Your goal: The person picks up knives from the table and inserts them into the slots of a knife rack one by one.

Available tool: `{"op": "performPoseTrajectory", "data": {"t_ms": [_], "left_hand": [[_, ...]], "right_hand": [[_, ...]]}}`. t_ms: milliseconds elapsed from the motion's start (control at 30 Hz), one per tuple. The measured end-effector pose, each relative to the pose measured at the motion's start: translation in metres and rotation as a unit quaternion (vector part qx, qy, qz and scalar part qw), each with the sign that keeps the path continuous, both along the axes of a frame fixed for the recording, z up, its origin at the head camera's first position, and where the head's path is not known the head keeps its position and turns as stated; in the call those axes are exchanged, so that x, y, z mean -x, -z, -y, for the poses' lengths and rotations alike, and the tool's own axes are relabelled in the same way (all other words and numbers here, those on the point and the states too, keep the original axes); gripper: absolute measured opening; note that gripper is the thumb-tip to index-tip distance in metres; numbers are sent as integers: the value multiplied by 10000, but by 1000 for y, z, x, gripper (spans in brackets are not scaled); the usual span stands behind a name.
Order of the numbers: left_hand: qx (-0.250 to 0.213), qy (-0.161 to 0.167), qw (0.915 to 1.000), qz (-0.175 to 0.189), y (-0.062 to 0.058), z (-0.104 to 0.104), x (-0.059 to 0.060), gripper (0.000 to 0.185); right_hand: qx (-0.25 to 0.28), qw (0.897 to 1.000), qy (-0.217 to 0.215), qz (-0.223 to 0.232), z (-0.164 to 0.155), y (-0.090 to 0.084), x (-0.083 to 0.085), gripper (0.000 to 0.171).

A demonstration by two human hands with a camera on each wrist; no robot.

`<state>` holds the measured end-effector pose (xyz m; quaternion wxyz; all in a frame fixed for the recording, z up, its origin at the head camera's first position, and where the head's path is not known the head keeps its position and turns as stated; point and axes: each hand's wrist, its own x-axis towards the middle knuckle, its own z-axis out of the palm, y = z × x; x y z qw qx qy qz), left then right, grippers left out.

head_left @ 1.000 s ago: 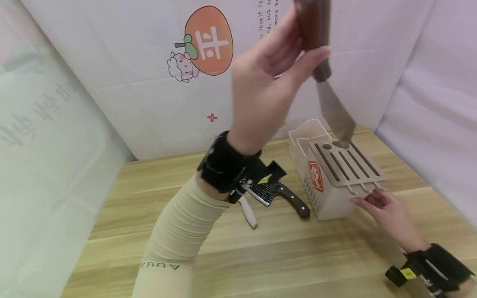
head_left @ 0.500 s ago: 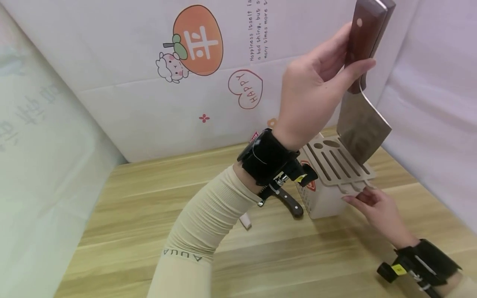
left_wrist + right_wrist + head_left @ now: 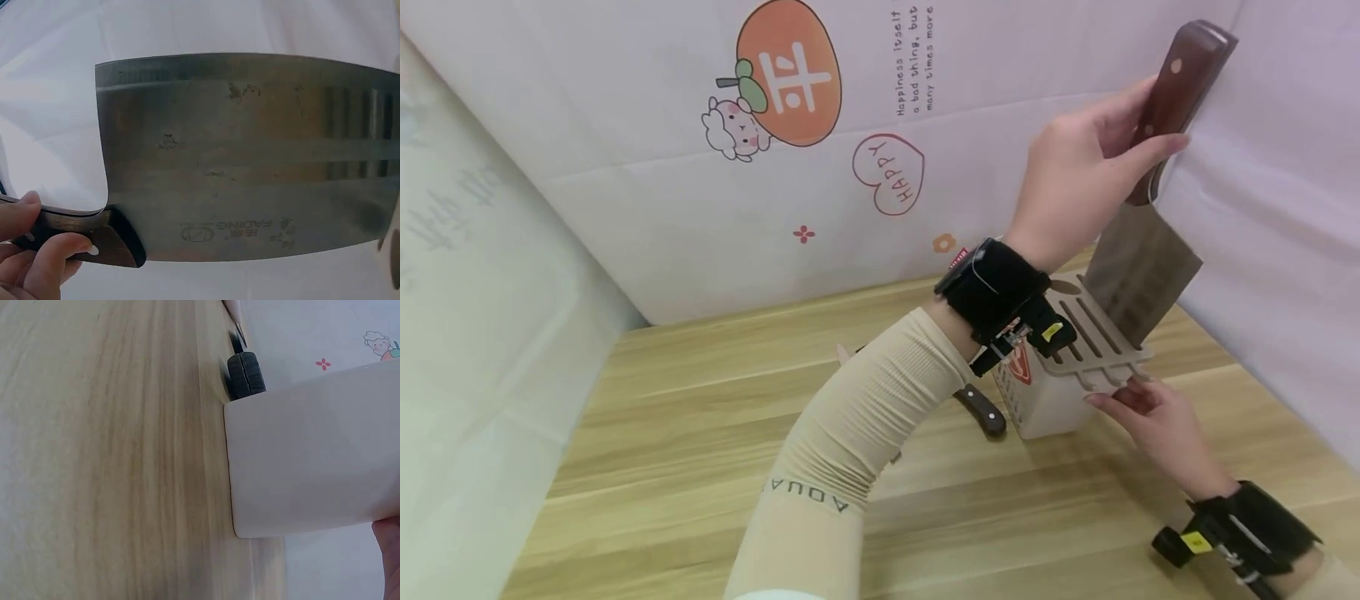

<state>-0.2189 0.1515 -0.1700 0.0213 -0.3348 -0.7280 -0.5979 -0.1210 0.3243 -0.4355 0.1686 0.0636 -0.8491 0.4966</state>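
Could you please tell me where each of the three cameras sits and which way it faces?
Head: looks forward and down at the table; both forearms, left hand and right hand show.
Left wrist: looks along the cleaver; only fingers on its handle show.
Right wrist: looks past the knife block along the table; a sliver of hand shows.
Head and left wrist share the cleaver; head and right wrist share the block.

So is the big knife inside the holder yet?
Only just starting. The knife has its blade tip at a slot of the holder, most of the blade above. The left hand grips its handle.
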Motion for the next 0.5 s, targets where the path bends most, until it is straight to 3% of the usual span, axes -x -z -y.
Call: {"op": "performPoseTrajectory", "data": {"t_ms": [133,300,400,500], "left_hand": [[212,180,9996,48,17,-9,7,52],[331,404,9985,184,57,-16,14,48],[440,399,9980,231,82,-15,17,45],[614,209,9978,150,94,-14,18,45]], "right_hand": [[-132,9999,81,-57,3,0,1,20],[-177,9996,225,31,5,-1,0,12],[-192,9995,224,95,5,-2,-2,12],[-167,9996,195,71,6,-2,-4,17]]}}
